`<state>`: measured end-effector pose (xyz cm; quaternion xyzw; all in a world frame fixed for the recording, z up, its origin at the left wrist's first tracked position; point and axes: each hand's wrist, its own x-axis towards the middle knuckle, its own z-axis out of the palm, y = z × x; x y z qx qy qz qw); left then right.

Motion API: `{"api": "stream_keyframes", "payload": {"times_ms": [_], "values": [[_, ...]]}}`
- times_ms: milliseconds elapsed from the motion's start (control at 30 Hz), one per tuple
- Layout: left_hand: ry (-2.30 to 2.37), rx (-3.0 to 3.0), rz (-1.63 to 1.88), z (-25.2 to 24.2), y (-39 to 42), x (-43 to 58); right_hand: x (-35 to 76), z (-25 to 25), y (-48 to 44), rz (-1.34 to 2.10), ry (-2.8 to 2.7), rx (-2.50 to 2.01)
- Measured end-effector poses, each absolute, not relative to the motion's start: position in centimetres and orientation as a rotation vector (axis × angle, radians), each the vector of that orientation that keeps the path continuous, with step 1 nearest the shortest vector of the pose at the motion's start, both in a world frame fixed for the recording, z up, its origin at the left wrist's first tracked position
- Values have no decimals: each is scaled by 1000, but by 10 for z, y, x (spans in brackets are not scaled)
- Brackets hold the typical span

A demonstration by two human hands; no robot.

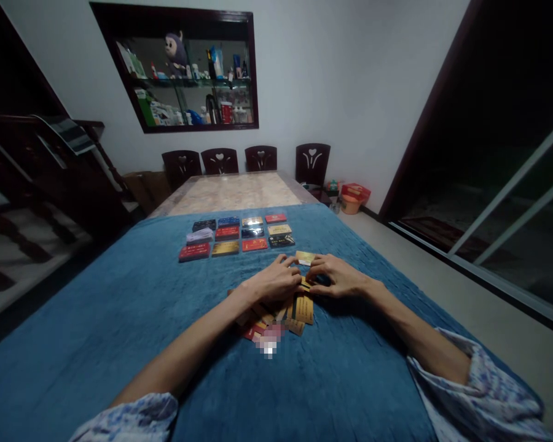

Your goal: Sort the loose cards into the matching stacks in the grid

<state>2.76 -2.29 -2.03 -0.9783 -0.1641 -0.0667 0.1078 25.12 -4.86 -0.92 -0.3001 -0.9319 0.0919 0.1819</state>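
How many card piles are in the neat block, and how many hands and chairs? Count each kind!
Card piles in three rows of four: 12
Left hand and right hand: 2
Chairs: 4
Total: 18
Overlapping loose cards aren't counted.

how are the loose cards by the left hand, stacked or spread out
Spread out: the loose cards overlap at differing angles by the left hand, unlike the neat stacks farther along the blue cloth.

"How does the tablecloth (pixel 120 294) look?"
"Soft, matt, wrinkled."
"The stacked cards (pixel 225 248)?"
"Smooth and glossy."
"And the loose cards (pixel 304 309)?"
"Smooth too, perhaps coated paper; too small to be sure."
"The tabletop (pixel 237 189) beyond?"
"Polished, stone-like."
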Motion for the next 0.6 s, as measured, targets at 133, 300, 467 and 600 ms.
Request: {"api": "stream_keyframes", "payload": {"times_ms": [133,300,467,600], "values": [[-466,-2884,-228,-20,-18,26,254,-7,-49,315,-2645,-863],[-537,-2932,-302,-21,-8,23,255,-12,-47,262,-2573,-911],[-681,-2927,-407,-24,-5,20,256,-19,-41,181,-2534,-971],[-789,-2888,-533,-27,-3,19,257,-21,-40,97,-2497,-1055]]}}
